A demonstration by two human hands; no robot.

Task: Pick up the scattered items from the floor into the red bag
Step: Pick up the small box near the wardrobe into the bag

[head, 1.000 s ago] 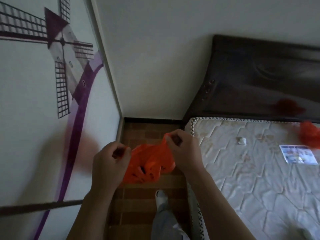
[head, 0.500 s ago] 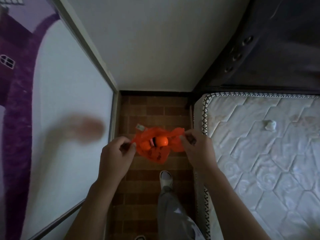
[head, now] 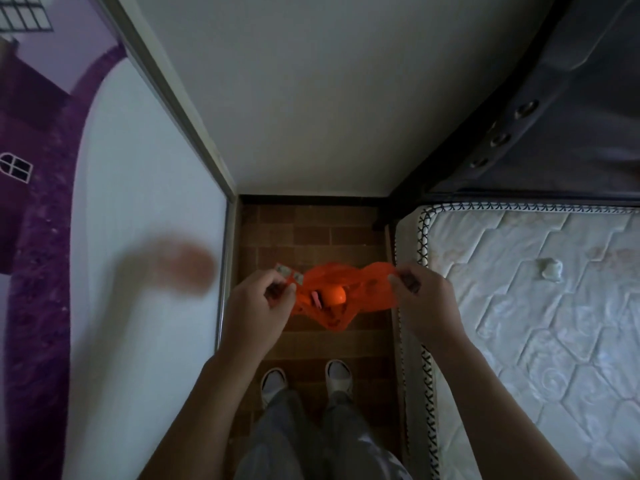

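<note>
The thin red plastic bag [head: 367, 292] hangs stretched open between my two hands, above the brown tiled floor [head: 311, 233]. My left hand [head: 258, 306] pinches its left edge and my right hand [head: 424, 299] pinches its right edge. Inside the bag lie an orange ball [head: 334, 295] and a small pink item [head: 317, 297]. A small printed packet [head: 289, 274] shows just past my left hand's fingertips, by the bag's left rim; whether it lies on the floor or is held I cannot tell.
I stand in a narrow strip of floor between a white wardrobe door with a purple picture [head: 138, 237] on the left and a bare mattress [head: 536, 323] on the right. A dark headboard [head: 554, 116] rises behind it. A crumpled white scrap [head: 550, 270] lies on the mattress. My shoes [head: 337, 375] are below.
My view has tilted down from the wall towards the floor. Both hands have pulled the bag's mouth wider, so the ball inside shows.
</note>
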